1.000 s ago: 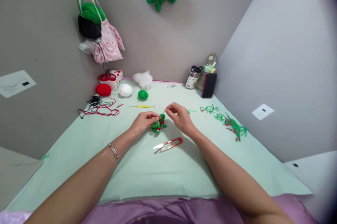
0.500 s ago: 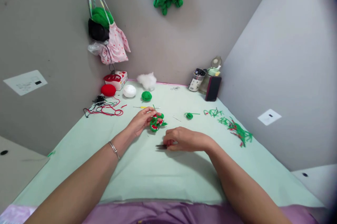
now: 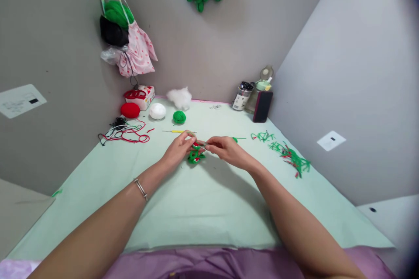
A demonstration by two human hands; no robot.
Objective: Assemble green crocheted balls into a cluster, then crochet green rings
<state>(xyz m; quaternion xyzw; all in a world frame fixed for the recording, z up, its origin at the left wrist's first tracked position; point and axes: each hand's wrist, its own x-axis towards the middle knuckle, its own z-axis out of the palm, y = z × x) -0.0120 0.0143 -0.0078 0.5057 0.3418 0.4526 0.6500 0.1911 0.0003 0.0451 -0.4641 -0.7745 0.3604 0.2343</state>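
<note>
My left hand (image 3: 180, 144), with a silver bangle at the wrist, pinches a small green and red crocheted piece (image 3: 194, 156) with white edging, just above the table. My right hand (image 3: 225, 150) is beside it, its fingers closed around thread snips (image 3: 203, 147) whose metal blades point at the crocheted piece. Most of the snips is hidden by my fingers. Behind my left hand lies a crochet hook (image 3: 176, 131) with a yellow handle. A small green yarn bundle (image 3: 235, 139) shows partly behind my right hand.
Green (image 3: 179, 117), white (image 3: 157, 111) and red yarn balls (image 3: 130, 110) stand at the back left, near white stuffing (image 3: 180, 98) and tangled yarn (image 3: 131, 133). Green and red yarn scraps (image 3: 291, 156) lie right. A pen cup (image 3: 240, 99) and phone (image 3: 262, 106) stand at the back.
My right hand has lifted the thread snips off the table and brought them up to the crocheted piece. My left hand keeps its hold. The view has shifted slightly.
</note>
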